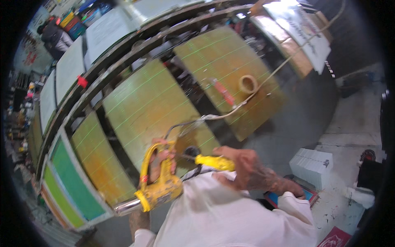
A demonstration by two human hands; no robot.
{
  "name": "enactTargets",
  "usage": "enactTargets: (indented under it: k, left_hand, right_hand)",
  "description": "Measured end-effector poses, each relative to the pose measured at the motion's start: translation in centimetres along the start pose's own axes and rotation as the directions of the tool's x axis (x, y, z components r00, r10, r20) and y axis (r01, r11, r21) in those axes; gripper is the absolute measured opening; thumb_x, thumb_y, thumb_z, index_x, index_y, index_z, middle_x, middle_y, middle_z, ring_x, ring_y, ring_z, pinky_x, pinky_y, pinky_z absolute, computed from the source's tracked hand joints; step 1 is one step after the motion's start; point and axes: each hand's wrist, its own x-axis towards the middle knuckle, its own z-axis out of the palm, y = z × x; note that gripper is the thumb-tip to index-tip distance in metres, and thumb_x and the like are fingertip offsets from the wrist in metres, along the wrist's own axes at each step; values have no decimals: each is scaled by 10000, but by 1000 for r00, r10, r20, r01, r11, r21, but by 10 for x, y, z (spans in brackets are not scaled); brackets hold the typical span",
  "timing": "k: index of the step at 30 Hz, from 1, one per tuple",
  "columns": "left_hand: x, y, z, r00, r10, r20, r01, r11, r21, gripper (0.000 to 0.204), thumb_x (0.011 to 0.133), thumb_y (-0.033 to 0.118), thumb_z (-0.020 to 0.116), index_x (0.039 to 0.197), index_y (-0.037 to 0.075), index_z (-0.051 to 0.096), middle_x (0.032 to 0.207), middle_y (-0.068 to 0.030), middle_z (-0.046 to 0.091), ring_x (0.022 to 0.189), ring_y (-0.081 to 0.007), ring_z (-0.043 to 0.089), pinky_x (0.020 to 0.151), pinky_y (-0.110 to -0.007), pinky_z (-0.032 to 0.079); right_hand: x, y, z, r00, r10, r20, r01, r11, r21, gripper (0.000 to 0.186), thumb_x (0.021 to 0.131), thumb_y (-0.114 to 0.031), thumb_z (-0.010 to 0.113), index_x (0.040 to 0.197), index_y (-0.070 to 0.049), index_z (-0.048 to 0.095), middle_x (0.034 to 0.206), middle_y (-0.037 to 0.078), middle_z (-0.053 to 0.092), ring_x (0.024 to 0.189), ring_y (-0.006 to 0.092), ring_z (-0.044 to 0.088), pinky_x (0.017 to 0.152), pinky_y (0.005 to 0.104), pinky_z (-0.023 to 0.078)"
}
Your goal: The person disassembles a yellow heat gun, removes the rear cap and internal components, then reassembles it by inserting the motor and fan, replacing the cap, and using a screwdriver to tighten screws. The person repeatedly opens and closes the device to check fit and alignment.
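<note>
My left hand [158, 164] is wrapped round the handle of a yellow heat gun [164, 190], whose metal nozzle [128, 206] points to the lower left. In my right hand [245, 165] is a screwdriver [214, 162] with a yellow handle. Its dark shaft points left at the heat gun's handle; I cannot tell whether the tip touches it. From the heat gun a cord [242, 103], wrapped at a joint, runs to the upper right across the yellowish boards [152, 107]. My pale shirt fills the space below both hands.
A tape roll [248, 84] and a red-handled cutter [224, 92] lie on the right-hand board. Green-panelled framing [76, 181] stands at left, dark rails [123, 64] behind. A white ribbed block [311, 166] sits at right. Another person [56, 38] is at the far upper left.
</note>
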Motion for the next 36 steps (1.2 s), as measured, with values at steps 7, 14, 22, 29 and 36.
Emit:
enactTargets:
  k: [7,14,22,29,36]
  left_hand:
    - [6,1,-3,999,-6,-38,11,990,142,365,970,223,655,1274,154,466,873,-112,579,501,-232,601,439,-355,541]
    - [2,10,8,998,-51,-47,61,973,221,327,984,206,634,1256,137,465,839,-102,574,498,-192,575,452,-343,520]
    - [4,16,6,993,-116,30,95,915,392,294,1011,196,605,1243,146,430,847,-85,543,491,-169,517,438,-315,477]
    - [4,-4,-3,994,-74,81,33,904,426,329,1001,207,640,1239,123,429,871,-77,528,695,-159,577,441,-310,513]
    - [17,-21,-15,1000,15,-23,-4,909,417,347,957,157,642,1239,139,441,916,-73,527,638,-165,569,390,-322,532]
  right_hand:
    - [-15,5,15,994,104,37,-106,993,50,433,932,-296,815,1179,6,627,939,130,711,654,264,706,567,358,568]
    - [-6,-3,2,993,-99,59,105,989,-101,327,925,-290,780,1123,-69,642,950,65,669,771,218,684,663,360,569]
    - [-25,2,15,969,51,242,42,930,-365,179,930,-190,704,1035,-66,631,911,51,604,733,203,677,601,355,551]
    - [-23,18,20,915,294,276,-276,956,-102,276,1013,-295,698,921,-65,577,930,131,657,709,336,688,598,439,522]
    - [-15,33,26,880,314,356,-283,949,-138,336,1003,-386,686,949,-61,614,890,90,631,719,245,618,642,357,486]
